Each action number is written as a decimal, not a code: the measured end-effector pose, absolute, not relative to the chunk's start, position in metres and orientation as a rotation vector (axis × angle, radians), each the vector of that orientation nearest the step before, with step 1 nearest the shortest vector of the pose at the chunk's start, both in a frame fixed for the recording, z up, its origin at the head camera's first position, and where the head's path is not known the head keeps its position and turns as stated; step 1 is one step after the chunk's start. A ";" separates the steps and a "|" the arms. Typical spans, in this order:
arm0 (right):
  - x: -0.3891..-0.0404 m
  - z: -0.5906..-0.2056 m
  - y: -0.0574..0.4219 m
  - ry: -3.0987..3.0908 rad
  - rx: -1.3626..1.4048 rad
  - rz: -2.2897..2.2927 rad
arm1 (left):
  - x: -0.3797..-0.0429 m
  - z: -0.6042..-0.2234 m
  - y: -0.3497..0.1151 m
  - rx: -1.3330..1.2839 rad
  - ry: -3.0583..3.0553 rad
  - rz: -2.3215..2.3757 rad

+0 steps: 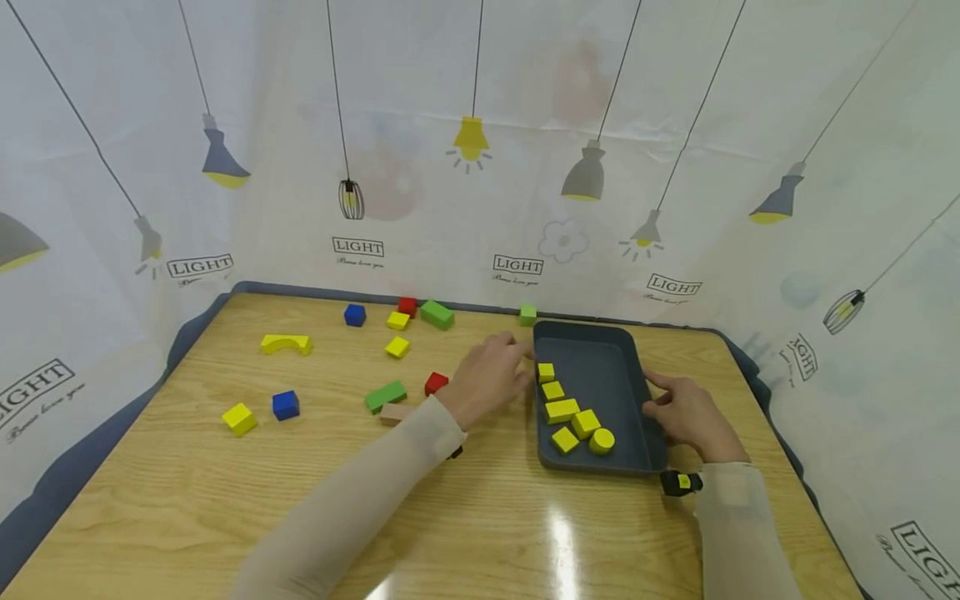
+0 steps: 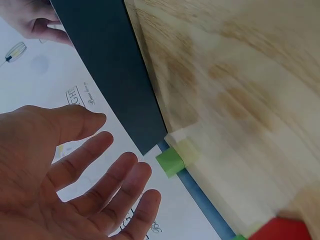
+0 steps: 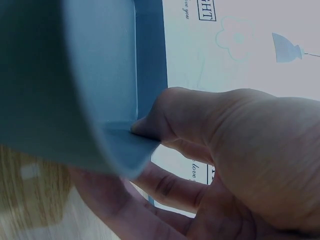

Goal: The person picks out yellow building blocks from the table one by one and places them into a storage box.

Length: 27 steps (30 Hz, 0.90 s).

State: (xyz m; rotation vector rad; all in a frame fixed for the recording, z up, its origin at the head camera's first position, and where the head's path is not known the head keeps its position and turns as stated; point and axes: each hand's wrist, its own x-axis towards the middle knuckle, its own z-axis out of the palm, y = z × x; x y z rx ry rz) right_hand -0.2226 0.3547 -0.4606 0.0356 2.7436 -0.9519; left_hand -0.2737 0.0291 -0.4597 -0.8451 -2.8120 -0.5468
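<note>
A dark grey tray (image 1: 600, 358) stands on the right part of the table. Several yellow blocks (image 1: 561, 411) lie inside it, along its left side and near end, one of them a cylinder (image 1: 602, 441). My right hand (image 1: 692, 417) grips the tray's right wall; in the right wrist view the thumb (image 3: 150, 125) hooks over the rim inside while the fingers are outside. At the opposite side my left hand (image 1: 487, 379) reaches to the left wall with fingers loosely spread. Nothing sits in that palm (image 2: 25, 170) in the left wrist view.
Left of the tray lie a red block (image 1: 436, 383), a green block (image 1: 386, 397) and a pinkish wooden block (image 1: 395, 414). Farther out are blue blocks (image 1: 286, 405), a yellow arch (image 1: 286, 343) and other yellow blocks (image 1: 239, 419). A light green block (image 1: 528, 316) sits by the back edge.
</note>
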 end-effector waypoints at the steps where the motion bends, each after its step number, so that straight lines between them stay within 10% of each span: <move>1: -0.223 -0.461 0.355 2.742 0.038 -0.954 | -0.273 -0.459 0.027 -0.839 -2.817 -0.544; 27: -0.223 -0.461 0.356 2.754 0.026 -0.966 | -0.255 -0.458 -0.075 -0.603 -2.859 -0.649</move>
